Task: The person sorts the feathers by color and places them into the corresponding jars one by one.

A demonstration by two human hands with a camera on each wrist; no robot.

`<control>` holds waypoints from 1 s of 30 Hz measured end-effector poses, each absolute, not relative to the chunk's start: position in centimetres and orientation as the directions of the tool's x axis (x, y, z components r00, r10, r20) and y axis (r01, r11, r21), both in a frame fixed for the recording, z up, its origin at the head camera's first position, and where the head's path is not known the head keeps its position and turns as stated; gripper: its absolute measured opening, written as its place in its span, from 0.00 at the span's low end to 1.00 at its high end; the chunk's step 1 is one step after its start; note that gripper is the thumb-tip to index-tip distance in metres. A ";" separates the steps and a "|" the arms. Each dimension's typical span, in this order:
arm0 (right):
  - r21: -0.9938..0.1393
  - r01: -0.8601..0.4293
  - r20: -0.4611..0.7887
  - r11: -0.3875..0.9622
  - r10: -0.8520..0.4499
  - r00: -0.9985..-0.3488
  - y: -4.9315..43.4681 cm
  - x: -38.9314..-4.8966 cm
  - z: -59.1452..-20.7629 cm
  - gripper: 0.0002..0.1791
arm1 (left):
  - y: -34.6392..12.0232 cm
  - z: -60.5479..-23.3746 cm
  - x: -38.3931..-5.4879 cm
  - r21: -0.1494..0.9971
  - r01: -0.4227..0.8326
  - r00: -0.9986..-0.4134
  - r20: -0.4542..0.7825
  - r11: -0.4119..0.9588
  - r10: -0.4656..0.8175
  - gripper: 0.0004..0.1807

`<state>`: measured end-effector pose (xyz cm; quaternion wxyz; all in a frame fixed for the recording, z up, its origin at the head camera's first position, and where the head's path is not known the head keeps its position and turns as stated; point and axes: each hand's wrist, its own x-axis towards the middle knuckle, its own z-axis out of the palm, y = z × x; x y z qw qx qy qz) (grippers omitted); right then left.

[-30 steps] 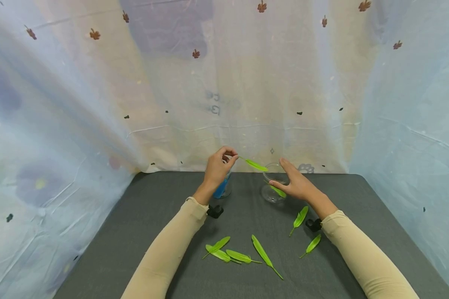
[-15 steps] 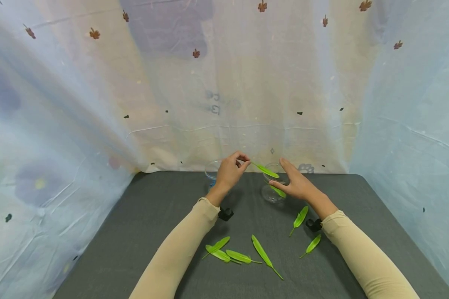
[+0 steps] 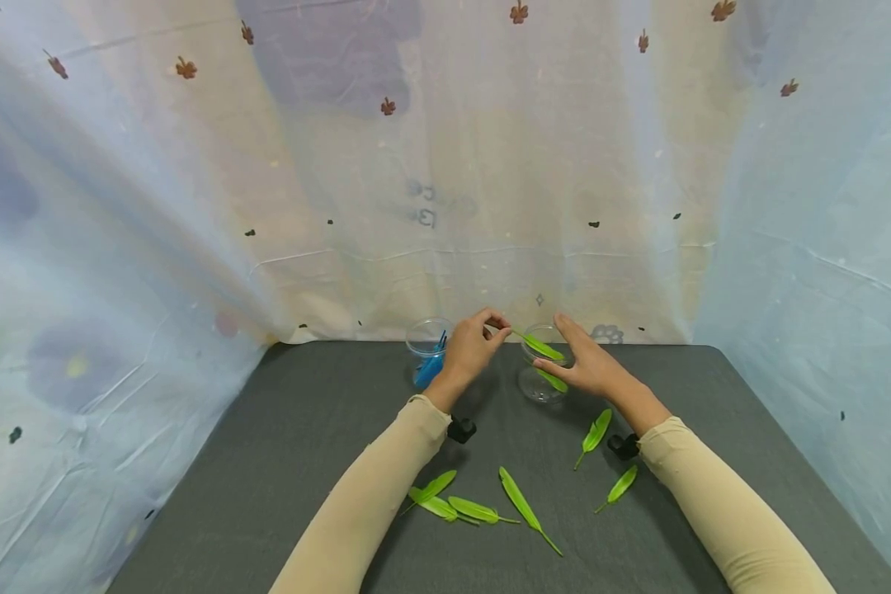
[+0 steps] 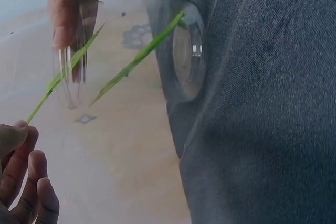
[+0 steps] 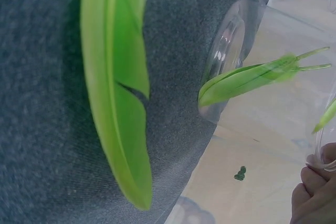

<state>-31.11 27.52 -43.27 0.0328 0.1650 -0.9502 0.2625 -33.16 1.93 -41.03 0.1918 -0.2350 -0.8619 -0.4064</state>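
Note:
My left hand (image 3: 469,353) pinches a green feather (image 3: 542,345) by the end of its quill. The feather's vane slants down across the mouth of a clear cup (image 3: 540,398). Around the rim of that cup, the thumb and fingers of my right hand (image 3: 592,365) hold it from the right. Inside the cup leans green feather (image 5: 247,81); two quills stick up from it in the right wrist view. In the left wrist view, the tip of the pinched feather (image 4: 52,83) overlaps the rim, close to the right fingers (image 4: 64,32).
To the left stands another clear cup (image 3: 408,340) with blue feathers (image 3: 429,370) in it. Several green feathers lie on the dark grey cloth, among them a long one (image 3: 520,499) at front centre and one (image 3: 596,433) below my right hand. A patterned curtain (image 3: 490,165) hangs behind.
My left hand has moved right and slightly down, bringing the feather over the right cup's mouth and uncovering the blue feathers' cup. My right hand has stayed in place.

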 end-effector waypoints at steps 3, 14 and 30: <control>-0.486 -0.335 0.152 0.807 -0.300 -0.942 27.5 -31.1 -43.3 0.64 | 2.3 -41.1 -33.1 0.617 0.552 -0.824 0.505 0.561 0.255 0.03; -0.491 -0.335 0.153 0.804 -0.299 -0.942 27.6 -31.1 -43.5 0.64 | 3.6 -41.7 -33.0 0.610 0.517 -0.848 0.463 0.601 0.259 0.03; -0.494 -0.341 0.160 0.800 -0.301 -0.940 27.6 -31.1 -43.5 0.64 | 4.5 -42.1 -32.9 0.600 0.527 -0.845 0.449 0.602 0.292 0.05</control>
